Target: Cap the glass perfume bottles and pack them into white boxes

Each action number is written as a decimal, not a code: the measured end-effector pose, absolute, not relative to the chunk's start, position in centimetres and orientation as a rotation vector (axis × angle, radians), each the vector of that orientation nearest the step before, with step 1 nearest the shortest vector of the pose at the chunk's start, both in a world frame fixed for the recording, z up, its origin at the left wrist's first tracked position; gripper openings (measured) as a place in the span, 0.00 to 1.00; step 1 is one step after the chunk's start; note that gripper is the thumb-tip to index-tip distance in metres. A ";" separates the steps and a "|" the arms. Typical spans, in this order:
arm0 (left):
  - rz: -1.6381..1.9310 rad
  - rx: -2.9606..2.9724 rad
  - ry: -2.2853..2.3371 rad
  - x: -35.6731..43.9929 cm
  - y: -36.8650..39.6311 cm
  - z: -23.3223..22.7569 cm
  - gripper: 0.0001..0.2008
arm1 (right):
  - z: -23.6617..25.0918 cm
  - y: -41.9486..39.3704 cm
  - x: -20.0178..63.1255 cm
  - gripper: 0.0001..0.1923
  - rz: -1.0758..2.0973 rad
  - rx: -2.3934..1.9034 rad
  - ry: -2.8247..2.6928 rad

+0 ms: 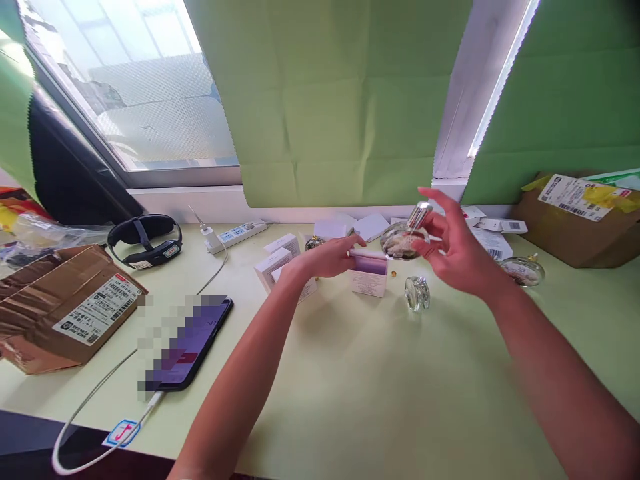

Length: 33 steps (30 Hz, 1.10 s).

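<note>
Above the small open white box (369, 275), the right hand (457, 252) grips a round glass bottle (400, 240) by its fingertips, while the left hand (330, 257) rests loosely curled on the box's left edge, a glass cap (417, 293) just right of it.

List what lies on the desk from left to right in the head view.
Taped cardboard box → black headset → phone → power strip → left hand on the open white box → round glass bottle held in the right hand → second glass bottle → brown carton.
</note>
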<state>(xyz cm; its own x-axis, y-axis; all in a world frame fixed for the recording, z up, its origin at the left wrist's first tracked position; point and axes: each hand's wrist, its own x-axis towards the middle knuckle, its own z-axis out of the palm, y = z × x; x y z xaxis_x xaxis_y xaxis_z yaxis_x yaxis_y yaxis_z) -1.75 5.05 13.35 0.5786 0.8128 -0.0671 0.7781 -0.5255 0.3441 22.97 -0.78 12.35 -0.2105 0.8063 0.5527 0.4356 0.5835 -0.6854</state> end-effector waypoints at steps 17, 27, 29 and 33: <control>-0.021 2.559 1.411 -0.9 4.1 14.1 0.20 | 14.6 0.5 23.3 0.37 0.430 -1.130 -2.039; -0.020 2.379 1.302 -0.4 2.1 15.5 0.32 | 13.5 1.3 23.1 0.34 0.416 -1.216 -2.097; -0.005 2.328 1.253 -0.3 1.8 15.8 0.34 | 13.4 1.3 23.1 0.34 0.425 -1.227 -2.106; 0.045 2.225 1.119 0.0 1.6 15.7 0.38 | 13.3 1.4 23.1 0.36 0.430 -1.221 -2.111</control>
